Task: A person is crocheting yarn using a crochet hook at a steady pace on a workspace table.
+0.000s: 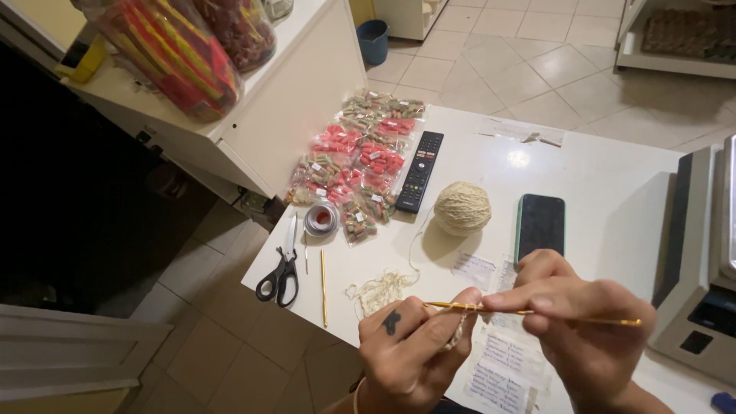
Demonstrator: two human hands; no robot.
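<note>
My right hand (583,326) holds a thin golden crochet hook (537,313) level, its tip pointing left into loops of cream yarn. My left hand (410,349) pinches that small piece of cream yarn work (458,328) at the hook's tip. A loose strand runs from my hands across the white table (613,176) to a cream yarn ball (462,208). A tangle of the same yarn (379,290) lies just left of my left hand.
Black-handled scissors (281,268), a second golden hook (323,287), a tape roll (320,218), several small candy bags (360,161), a black remote (420,170), a dark phone (540,224), paper slips (502,368) and a grey machine (701,268) share the table.
</note>
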